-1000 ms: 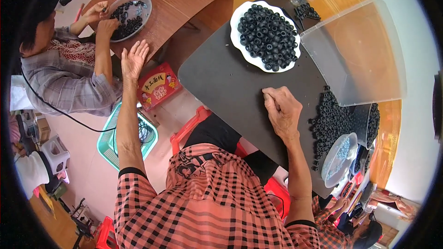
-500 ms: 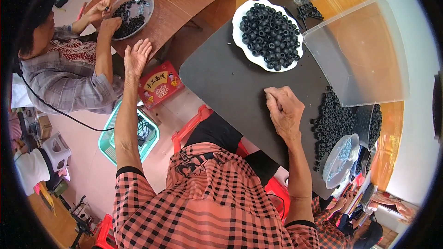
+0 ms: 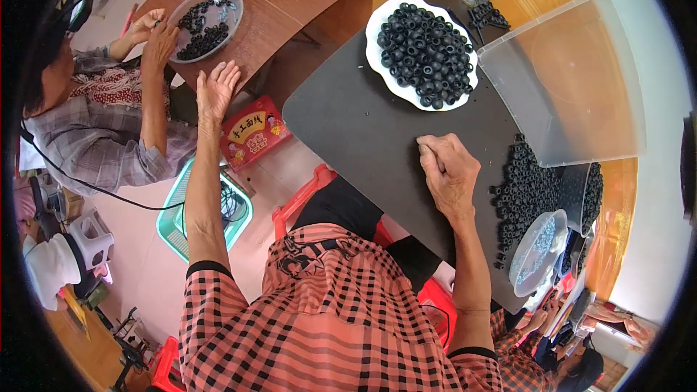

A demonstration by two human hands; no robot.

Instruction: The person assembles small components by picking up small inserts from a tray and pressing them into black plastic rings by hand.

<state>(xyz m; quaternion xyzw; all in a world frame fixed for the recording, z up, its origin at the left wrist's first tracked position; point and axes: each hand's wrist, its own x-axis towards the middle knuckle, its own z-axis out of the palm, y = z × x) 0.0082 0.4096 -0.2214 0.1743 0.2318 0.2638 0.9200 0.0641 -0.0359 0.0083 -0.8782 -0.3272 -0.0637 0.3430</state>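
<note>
My left hand [image 3: 218,93] reaches out to the left, palm up with its fingers stretched apart and nothing on it. It hangs in front of the brown table's near edge, above a red box. My right hand [image 3: 449,170] is closed over the dark tabletop [image 3: 348,112], thumb against curled fingers; whatever they may hold is hidden. Beyond it stands a white scalloped plate [image 3: 374,42] heaped with round black ring-shaped parts [image 3: 425,51]. To its right, many smaller black parts [image 3: 519,199] are spread near the table's edge, beside a clear tub [image 3: 536,254] of pale blue bits.
A large clear plastic bin [image 3: 573,80] leans at the right. Left, a co-worker works over a clear bowl [image 3: 236,25] of black parts on a brown table [image 3: 283,25]. The red printed box [image 3: 254,134] and a green basket [image 3: 170,221] sit below my left arm.
The co-worker's hand has left the bowl and come up to their other hand, and they lean a little further left. My own hands stay as they were.
</note>
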